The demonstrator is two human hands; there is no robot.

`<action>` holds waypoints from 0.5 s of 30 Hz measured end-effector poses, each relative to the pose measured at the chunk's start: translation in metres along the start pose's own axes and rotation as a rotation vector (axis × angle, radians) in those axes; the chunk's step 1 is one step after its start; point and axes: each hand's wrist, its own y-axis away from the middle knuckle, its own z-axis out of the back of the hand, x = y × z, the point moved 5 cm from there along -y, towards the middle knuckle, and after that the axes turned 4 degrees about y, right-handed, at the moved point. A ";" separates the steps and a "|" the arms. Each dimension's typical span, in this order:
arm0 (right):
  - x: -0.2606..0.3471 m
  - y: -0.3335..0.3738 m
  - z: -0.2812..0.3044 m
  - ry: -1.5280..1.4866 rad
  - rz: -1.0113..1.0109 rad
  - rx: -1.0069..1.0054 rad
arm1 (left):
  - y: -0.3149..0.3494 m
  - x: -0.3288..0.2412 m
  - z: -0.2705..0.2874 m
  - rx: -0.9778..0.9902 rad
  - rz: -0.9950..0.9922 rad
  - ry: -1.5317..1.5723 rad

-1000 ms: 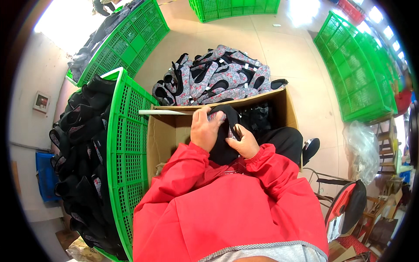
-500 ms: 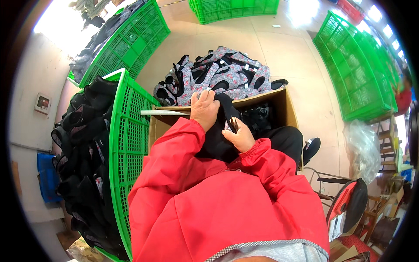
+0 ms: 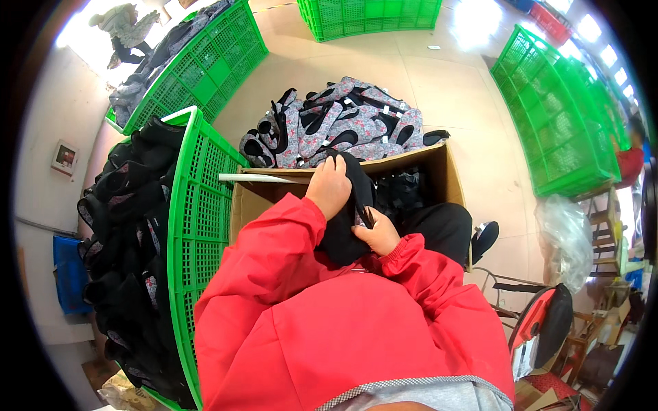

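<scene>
My left hand (image 3: 330, 186) grips the upper part of a black fabric piece (image 3: 357, 179), its fingers curled over the cloth. Lower down and to the right, my right hand (image 3: 379, 233) pinches the same piece at its edge, where a bit of patterned lining shows. The piece hangs over an open cardboard box (image 3: 452, 179) in front of me. Inside the box lie dark, shiny things (image 3: 401, 192) that I cannot make out. Just beyond the box, a heap of grey floral fabric pieces (image 3: 367, 128) with black parts lies on the floor.
Close on my left stands a green crate (image 3: 199, 229) filled with black fabric pieces (image 3: 127, 253). A white rod (image 3: 264, 178) lies along the box's left side. More green crates (image 3: 205, 72) stand farther off. At the right are a clear plastic bag (image 3: 565, 233) and a chair (image 3: 541, 325).
My left hand has moved slightly down and right, and more of the black fabric piece's top now shows beside its fingers. My right hand keeps its pinch, slightly lower.
</scene>
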 end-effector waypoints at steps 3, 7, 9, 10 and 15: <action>-0.003 0.009 -0.001 -0.225 -0.020 -0.042 | 0.020 -0.017 0.018 -0.175 -0.042 0.166; 0.000 0.012 0.011 -0.372 -0.013 -0.069 | 0.046 -0.009 0.052 -0.374 0.114 0.634; 0.005 0.016 0.018 -0.407 -0.049 -0.027 | 0.053 0.014 0.066 -0.632 0.344 0.777; 0.010 0.019 0.020 -0.452 -0.050 0.003 | 0.062 0.027 0.059 -0.626 0.483 0.811; 0.023 0.027 0.026 -0.481 -0.053 0.218 | 0.056 0.030 0.020 -0.412 0.717 2.420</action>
